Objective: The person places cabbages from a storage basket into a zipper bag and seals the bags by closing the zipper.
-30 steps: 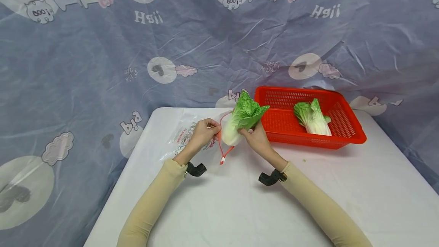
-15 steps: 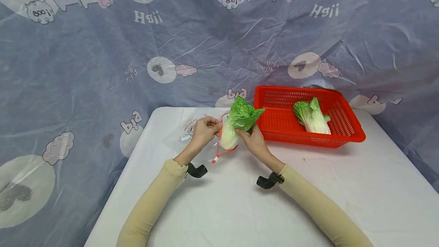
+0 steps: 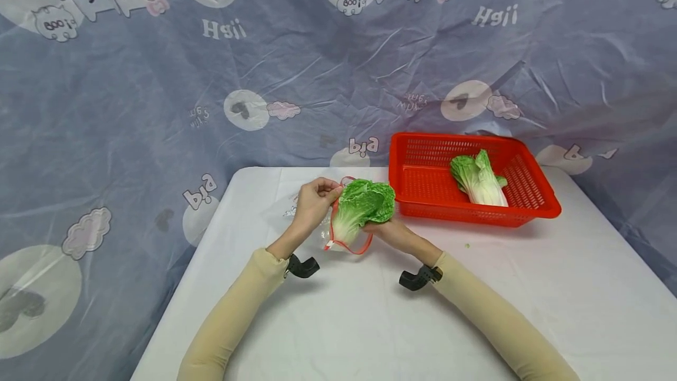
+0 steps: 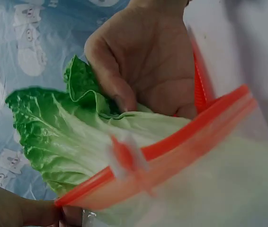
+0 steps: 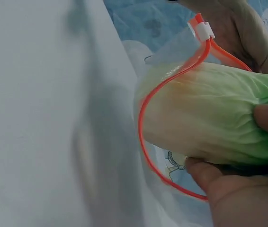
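We find the left hand point(image 3: 312, 203) pinching the rim of the clear, red-edged bag point(image 4: 195, 179) and the right hand point(image 3: 390, 233) gripping a cabbage point(image 3: 361, 203). Over the counter point(image 3: 338, 316), the cabbage's pale base sits within the bag's mouth, its leaves outside. To insert it soundly, we advise spreading the rim wide, turning the white slider point(image 5: 205, 31) clear and feeding the base straight in, leaves uncrushed.

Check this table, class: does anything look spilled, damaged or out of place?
A tiny green speck, possibly fallen leaf, lies on the white table in front of the red basket, standing out against the white. Nothing else looks odd around the held napa cabbage or slider bag.
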Available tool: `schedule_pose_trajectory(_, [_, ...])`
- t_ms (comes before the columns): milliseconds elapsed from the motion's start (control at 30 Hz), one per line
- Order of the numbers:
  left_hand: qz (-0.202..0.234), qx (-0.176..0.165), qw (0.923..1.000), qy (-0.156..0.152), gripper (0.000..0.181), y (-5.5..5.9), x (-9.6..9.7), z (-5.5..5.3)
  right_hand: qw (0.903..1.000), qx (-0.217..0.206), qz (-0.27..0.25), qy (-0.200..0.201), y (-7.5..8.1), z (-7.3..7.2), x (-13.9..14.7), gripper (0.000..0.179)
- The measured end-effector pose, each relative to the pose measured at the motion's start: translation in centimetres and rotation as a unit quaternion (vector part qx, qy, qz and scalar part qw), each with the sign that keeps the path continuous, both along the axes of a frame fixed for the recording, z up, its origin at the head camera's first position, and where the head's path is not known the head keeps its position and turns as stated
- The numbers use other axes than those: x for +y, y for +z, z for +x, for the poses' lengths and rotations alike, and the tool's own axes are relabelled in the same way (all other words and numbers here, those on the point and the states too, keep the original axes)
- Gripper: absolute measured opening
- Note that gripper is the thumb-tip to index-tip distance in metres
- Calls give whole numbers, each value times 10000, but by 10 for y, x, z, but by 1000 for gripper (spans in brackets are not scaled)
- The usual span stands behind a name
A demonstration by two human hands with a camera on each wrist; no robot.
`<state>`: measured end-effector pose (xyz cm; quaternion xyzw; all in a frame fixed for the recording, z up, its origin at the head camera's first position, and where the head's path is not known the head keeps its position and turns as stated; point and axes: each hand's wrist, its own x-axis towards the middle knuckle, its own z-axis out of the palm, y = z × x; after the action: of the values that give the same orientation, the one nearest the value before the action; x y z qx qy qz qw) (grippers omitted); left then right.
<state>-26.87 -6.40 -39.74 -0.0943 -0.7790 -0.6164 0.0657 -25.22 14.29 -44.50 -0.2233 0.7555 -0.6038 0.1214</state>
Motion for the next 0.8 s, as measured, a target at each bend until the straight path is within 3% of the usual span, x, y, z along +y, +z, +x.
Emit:
schedule_pose_trajectory(133, [3, 294, 9996, 15, 12, 4, 0, 6, 9975, -528, 249, 402, 0, -1, -4, 62])
schedule_pose_trajectory(300, [-91, 484, 9983, -324, 12, 12, 7, 17, 9877, -1089, 432, 1033, 2, -1, -11, 49])
schedule_pose_trajectory(367, [-186, 509, 9980, -337, 12, 13, 9, 19, 9861, -1035, 581, 1160, 5, 1, -13, 45])
schedule_pose_trajectory(567, [-150, 683, 9974, 146, 8, 16, 10, 16, 9874, -788, 972, 964, 14, 4, -14, 39])
schedule_pose_trajectory(800, [-435, 749, 9952, -455, 8, 17, 14, 26, 9793, -980, 1626, 698, 24, 5, -17, 32])
